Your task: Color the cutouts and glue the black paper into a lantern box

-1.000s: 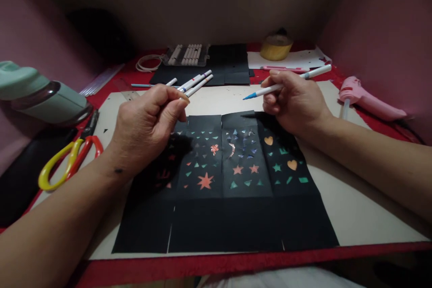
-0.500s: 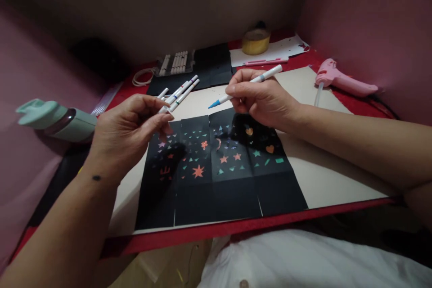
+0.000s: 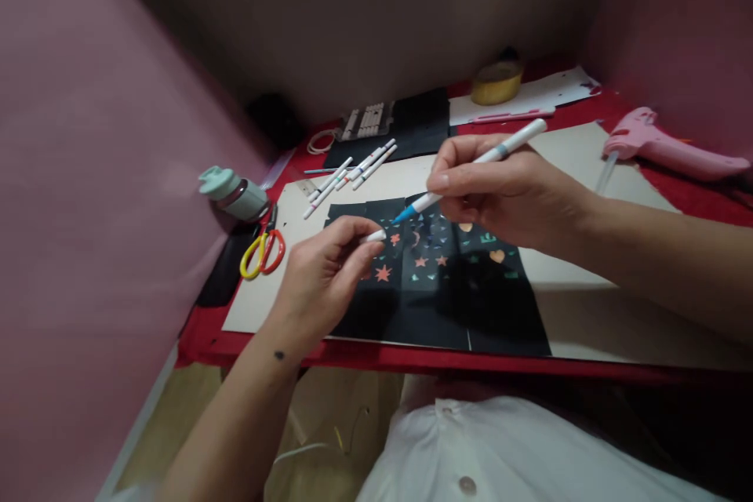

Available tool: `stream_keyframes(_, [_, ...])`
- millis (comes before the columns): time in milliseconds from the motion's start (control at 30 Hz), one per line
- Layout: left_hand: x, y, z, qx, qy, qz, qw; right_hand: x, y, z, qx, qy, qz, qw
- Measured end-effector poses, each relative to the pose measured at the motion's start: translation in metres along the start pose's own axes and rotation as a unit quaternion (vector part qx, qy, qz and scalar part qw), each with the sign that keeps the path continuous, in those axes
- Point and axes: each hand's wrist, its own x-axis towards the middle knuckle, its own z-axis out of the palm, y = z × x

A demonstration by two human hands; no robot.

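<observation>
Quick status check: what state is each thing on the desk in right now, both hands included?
black paper: unfolded, lying flat.
marker: uncapped, gripped by right hand; blue tip at the black paper, contact unclear.
cap: off, pinched by left hand.
scissors: shut, lying flat.
loose markers: lying flat, apart from both hands.
glue gun: lying on its side, untouched.

No legible text, brand, number or label in view. Black sheet (image 3: 438,314): coloured stars, hearts, triangles only, no letters. Blue-tipped pen (image 3: 518,141) in my right hand (image 3: 506,196) and loose pens (image 3: 353,171) on bench (image 3: 529,367): coloured bands, print unreadable.
</observation>
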Motion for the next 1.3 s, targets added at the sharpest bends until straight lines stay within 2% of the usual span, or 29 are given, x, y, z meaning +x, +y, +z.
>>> stream_keyframes(233, [-0.009,0.0,0.014,-0.05,-0.01,0.015,0.999,-0.02,0.005,0.003,-0.023,0.024,0.012,0.999])
stream_keyframes(533, [-0.013,-0.008,0.02,-0.037,-0.018,0.03,0.999,-0.022,0.013,0.006,-0.03,0.034,0.023,0.999])
stream_keyframes(700, [-0.007,0.007,0.015,-0.02,0.014,0.07,0.997,-0.018,-0.009,0.007,-0.091,0.008,0.001,0.996])
stream_keyframes(867, [0.002,0.024,0.012,-0.011,0.042,0.122,0.992,-0.02,-0.029,0.012,-0.136,0.011,-0.023,0.99])
stream_keyframes(1033, [0.004,0.026,0.013,-0.003,0.06,0.143,0.988,-0.025,-0.024,0.016,-0.119,0.019,-0.045,0.992])
stream_keyframes(1200, [0.0,0.03,0.013,0.072,0.093,0.185,0.976,-0.026,-0.018,0.018,-0.06,-0.006,-0.067,0.996])
stream_keyframes(1300, [-0.001,0.031,0.014,0.089,0.105,0.21,0.968,-0.026,-0.018,0.018,-0.058,0.0,-0.064,0.996])
